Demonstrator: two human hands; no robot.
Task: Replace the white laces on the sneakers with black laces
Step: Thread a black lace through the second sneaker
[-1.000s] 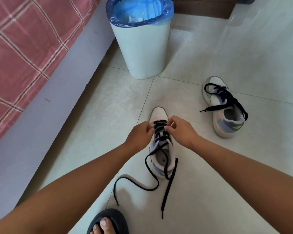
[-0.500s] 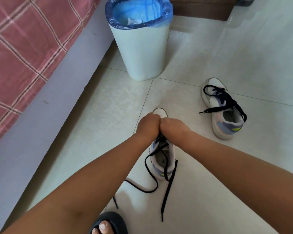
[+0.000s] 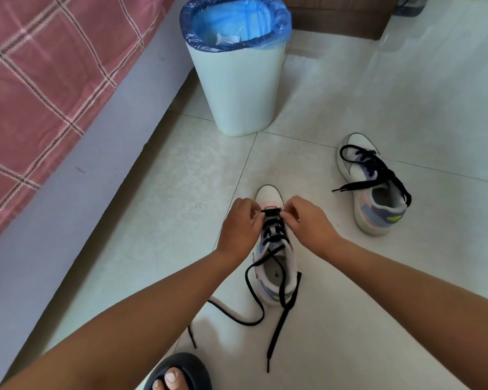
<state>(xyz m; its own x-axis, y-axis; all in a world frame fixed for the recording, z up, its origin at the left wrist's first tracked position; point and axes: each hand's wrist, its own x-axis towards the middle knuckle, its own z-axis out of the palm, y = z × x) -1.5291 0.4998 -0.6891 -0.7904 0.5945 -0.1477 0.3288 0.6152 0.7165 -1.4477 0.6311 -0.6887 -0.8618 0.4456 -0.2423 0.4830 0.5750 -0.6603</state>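
White low-top sneaker with pink and lilac panels (image 3: 276, 266) is standing upright on the pale glossy tiled floor (image 3: 378, 80), toe pointing away. Black flat lace (image 3: 276, 302) is crossing its eyelets, both loose ends trailing over the tiles toward the viewer. Left hand (image 3: 238, 229) and right hand (image 3: 310, 223) are each pinching an end of the lowest lace bar near the toe, fingers curled tight. Open tiles are lying left and right. Second matching sneaker with black lace (image 3: 373, 187) is sitting well apart on the right. White plastic bin with blue liner (image 3: 238, 88) is standing beyond; pink checked bed (image 3: 40, 80) is bordering the left. Dark slipper with toes (image 3: 178, 372) is showing at the bottom edge.
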